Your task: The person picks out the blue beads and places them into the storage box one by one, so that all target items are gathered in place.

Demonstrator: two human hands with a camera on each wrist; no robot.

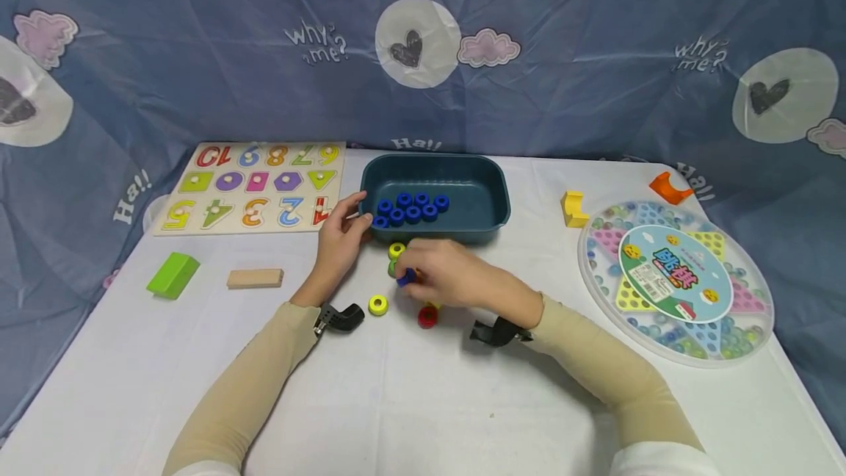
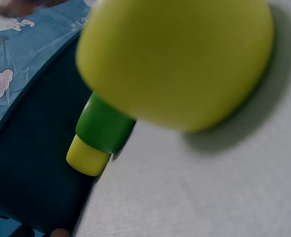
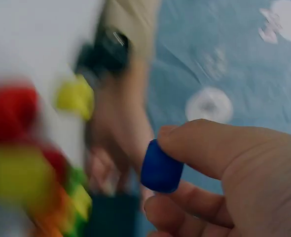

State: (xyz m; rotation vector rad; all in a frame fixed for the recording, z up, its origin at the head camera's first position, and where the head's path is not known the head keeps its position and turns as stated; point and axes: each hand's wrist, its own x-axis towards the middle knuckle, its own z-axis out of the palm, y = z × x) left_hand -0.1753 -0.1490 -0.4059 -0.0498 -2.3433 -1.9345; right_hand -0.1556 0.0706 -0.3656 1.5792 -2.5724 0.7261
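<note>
My right hand (image 1: pixel 456 274) pinches a blue bead (image 3: pixel 161 168) between thumb and fingers, just in front of a dark teal tray (image 1: pixel 472 231). At the tray's left end, my left hand (image 1: pixel 338 239) grips the rim. Several blue beads (image 1: pixel 413 214) lie grouped inside the tray, towards its front left. Below the right hand are a red bead (image 1: pixel 427 316) and other beads that it partly hides. A yellow bead (image 1: pixel 378 305) stands alone between the two hands. The left wrist view has a green bead (image 2: pixel 104 123) touching a yellow one (image 2: pixel 88 157) beside the tray's wall.
Back left lies a wooden number board (image 1: pixel 267 189), with a green block (image 1: pixel 173 275) and a plain wooden block (image 1: pixel 255 278) before it. A round marble game box (image 1: pixel 674 336) occupies the right, near yellow (image 1: pixel 573 209) and orange (image 1: pixel 669 188) curved blocks. Printed cloth hangs behind.
</note>
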